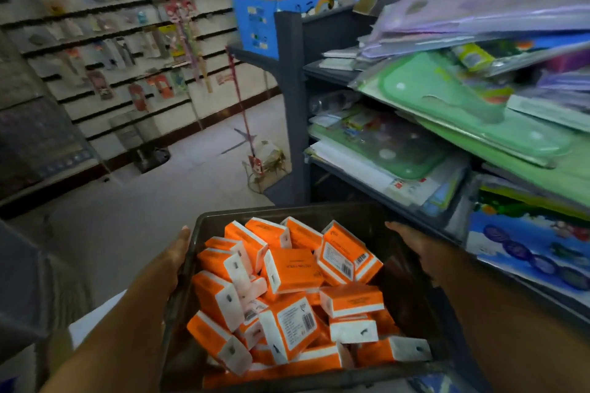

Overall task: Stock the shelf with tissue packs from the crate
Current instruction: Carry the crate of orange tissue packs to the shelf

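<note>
Crate [255,213]: dark and open-topped, held at the bottom centre of the view, just beside the shelf's lower tiers.
Tissue packs [292,268]: orange and white, heaped loosely in the crate at all angles; all of those in view lie in it.
Left hand [166,262]: fingers straight, flat against the crate's left outer wall.
Right hand [412,242]: fingers stretched along the crate's right rim.
Shelf [291,99]: dark grey and tiered, on the right, piled with flat packaged goods.
Green mats [463,105]: tilted stacks in clear wrap on the middle tiers.
Blue box [255,25]: upright on the shelf's top corner.
Slat wall [111,51]: far left, hung with small carded items, too blurred to name.
</note>
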Demonstrator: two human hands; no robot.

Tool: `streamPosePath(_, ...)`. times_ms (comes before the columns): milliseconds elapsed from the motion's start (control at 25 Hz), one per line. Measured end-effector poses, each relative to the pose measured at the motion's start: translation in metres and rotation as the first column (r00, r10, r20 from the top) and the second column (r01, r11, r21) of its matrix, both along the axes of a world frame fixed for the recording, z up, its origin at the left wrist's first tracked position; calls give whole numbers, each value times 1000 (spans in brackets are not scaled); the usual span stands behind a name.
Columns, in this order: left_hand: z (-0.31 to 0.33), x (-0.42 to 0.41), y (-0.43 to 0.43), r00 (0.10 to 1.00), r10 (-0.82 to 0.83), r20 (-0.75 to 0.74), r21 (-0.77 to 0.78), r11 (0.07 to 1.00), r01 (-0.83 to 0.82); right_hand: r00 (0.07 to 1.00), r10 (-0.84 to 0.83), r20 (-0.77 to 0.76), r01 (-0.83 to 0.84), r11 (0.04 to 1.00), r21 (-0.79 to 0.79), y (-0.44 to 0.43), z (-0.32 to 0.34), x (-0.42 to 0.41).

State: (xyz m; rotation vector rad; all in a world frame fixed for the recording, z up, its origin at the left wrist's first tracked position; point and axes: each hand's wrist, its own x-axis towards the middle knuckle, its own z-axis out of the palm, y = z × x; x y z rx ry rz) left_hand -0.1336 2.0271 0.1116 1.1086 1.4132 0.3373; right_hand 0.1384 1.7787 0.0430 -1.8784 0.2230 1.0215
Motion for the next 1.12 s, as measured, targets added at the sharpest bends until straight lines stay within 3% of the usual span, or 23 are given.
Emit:
streamPosePath(280,-16,74,79,934,-356,45,-74,931,358,938,-341,60,339,940,35,-5,-15,-16)
streamPosePath(600,-33,131,120,806,-592,-28,-66,805,589,803,-595,-3,593,800,93,-18,-17,-62)
streamPosePath(720,-32,137,112,765,-636,-102,-78,772,631,772,-636,-7,633,768,91,-26,-13,-80)
streamPosePath(1120,-35,114,52,691,-711,-129,-121,703,701,737,-676,7,675,737,24,-84,-21,-130)
